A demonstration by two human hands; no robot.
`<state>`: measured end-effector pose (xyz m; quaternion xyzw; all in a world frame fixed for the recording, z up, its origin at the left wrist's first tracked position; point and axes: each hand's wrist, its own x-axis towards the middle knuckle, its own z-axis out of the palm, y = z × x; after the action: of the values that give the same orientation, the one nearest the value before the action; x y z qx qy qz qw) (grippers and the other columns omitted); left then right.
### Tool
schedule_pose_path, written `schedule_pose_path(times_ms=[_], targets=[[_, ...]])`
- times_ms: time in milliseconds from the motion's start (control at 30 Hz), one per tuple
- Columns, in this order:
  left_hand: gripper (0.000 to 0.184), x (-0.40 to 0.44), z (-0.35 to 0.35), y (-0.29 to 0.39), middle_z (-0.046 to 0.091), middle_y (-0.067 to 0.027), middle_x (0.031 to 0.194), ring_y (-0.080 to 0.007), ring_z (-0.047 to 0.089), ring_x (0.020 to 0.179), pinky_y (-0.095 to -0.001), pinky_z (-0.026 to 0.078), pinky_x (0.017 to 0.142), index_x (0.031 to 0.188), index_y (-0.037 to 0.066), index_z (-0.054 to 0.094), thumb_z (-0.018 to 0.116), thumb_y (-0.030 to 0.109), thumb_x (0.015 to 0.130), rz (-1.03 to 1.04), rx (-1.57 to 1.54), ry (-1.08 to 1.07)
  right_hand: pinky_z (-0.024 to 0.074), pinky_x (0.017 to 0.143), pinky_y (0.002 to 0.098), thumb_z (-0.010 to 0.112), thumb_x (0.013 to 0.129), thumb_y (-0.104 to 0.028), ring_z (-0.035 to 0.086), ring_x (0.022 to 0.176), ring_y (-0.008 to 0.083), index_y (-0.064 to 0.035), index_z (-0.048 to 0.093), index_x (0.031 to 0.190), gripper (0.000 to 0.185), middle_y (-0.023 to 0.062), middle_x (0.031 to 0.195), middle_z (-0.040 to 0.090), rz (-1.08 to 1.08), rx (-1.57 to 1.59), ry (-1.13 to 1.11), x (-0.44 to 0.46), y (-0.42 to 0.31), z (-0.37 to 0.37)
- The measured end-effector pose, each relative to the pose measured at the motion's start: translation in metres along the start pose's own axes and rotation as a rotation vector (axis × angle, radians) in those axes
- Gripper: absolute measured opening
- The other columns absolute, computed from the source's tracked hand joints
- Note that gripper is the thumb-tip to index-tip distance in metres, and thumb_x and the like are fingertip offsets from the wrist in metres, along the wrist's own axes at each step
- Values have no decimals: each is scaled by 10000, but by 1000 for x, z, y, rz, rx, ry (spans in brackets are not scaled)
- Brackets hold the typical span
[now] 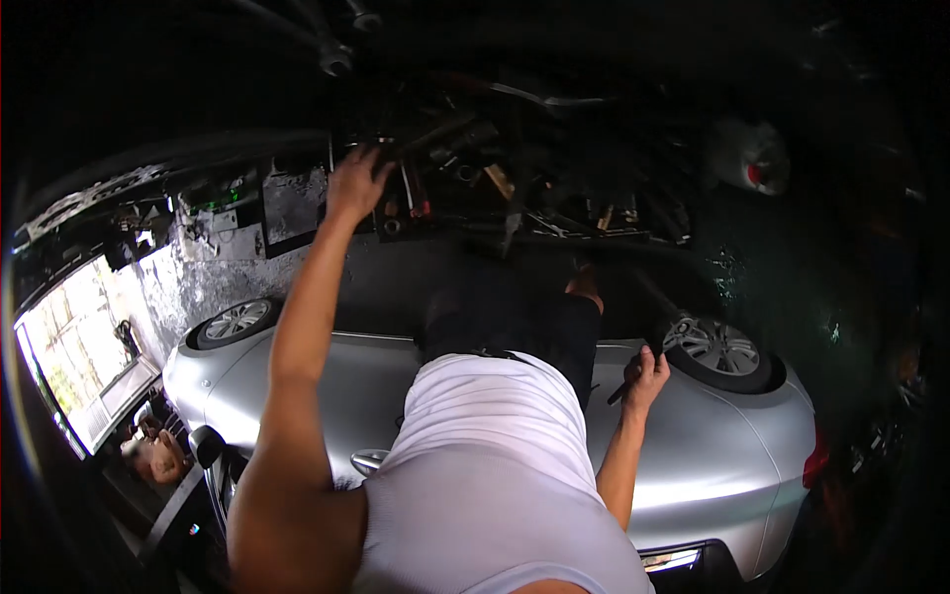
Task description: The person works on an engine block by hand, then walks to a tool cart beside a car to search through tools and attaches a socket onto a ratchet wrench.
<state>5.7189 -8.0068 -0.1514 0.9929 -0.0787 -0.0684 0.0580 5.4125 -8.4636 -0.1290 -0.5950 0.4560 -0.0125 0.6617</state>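
Note:
My left hand (358,183) reaches over the dark workbench (361,226) with its fingers apart and nothing visible in them. Close beside it lie a red-marked tool (418,203) and a small metal ring (392,226). Down by my right hip, my right hand (645,376) is closed around what looks like a wrench (679,333). Its shiny head sticks out past the fingers, and a dark end shows below the hand. Deep shadow hides much of the tool's shape.
Several loose tools (500,181) clutter the bench. A silver car (712,445) stands close behind me. A whitish container with a red spot (754,163) is at the back right. Wrenches (336,61) show at the top. Another person (156,455) is at the lower left by the window (84,346).

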Motion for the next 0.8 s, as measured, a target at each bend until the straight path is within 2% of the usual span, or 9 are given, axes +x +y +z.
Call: schedule_pose_path(times_ms=[233,333,433,467,567,633,667,700,800], targets=[[378,-1,39,-33,594,-212,1155,-417,558,1067,-472,468,876,1168,75,606,584,326,886,-346,-291,186,220,403,186,622,899,-242,322,446,16,-126,483,755,231,-79,581,378,15,-72,11,-11,-16,9],[377,17,12,-40,597,-220,1153,-426,557,1065,-481,463,874,1156,71,610,583,327,880,-316,-350,146,214,401,191,626,898,-234,317,442,16,-126,483,772,219,-80,576,367,17,-91,4,-8,-9,7],[370,52,-27,-27,600,-220,1150,-397,559,1081,-480,429,931,1165,93,616,570,326,882,-123,26,316,209,395,199,629,898,-224,316,436,19,-132,475,767,222,-75,567,364,25,-88,5,-10,-14,18],[369,60,-29,-21,603,-218,1143,-389,563,1075,-479,422,941,1166,96,617,568,326,882,-17,146,391,209,394,199,629,898,-221,317,436,19,-134,473,765,222,-74,567,365,37,-78,-10,-10,-15,22],[354,53,11,13,607,-180,1095,-359,558,1057,-476,409,948,1142,95,623,586,309,863,16,41,479,209,388,202,624,902,-207,319,433,23,-141,467,760,222,-72,568,371,40,-73,-65,-3,-9,25],[329,27,25,53,589,-128,1136,-343,526,1100,-485,398,933,1089,96,635,631,282,818,47,-227,109,211,385,202,619,906,-205,312,424,22,-139,471,762,217,-73,568,377,30,-74,-72,-5,-14,38],[343,13,35,68,592,-123,1151,-318,532,1101,-481,388,934,1103,122,640,658,274,796,126,-188,14,212,385,202,617,908,-205,311,421,22,-137,472,764,216,-73,568,379,19,-84,-82,-4,-12,40],[363,4,55,77,574,-116,1175,-308,493,1150,-489,374,942,1111,152,646,686,266,769,256,-182,66,212,385,202,616,908,-204,310,420,22,-133,474,764,214,-73,568,379,31,-79,-88,-5,-15,46],[455,-6,83,96,427,-129,1364,-357,352,1286,-566,331,1015,1204,191,618,699,301,770,228,-18,-77,212,386,201,613,911,-199,309,421,21,-123,479,765,212,-72,568,378,51,-94,-104,-11,-21,53]])
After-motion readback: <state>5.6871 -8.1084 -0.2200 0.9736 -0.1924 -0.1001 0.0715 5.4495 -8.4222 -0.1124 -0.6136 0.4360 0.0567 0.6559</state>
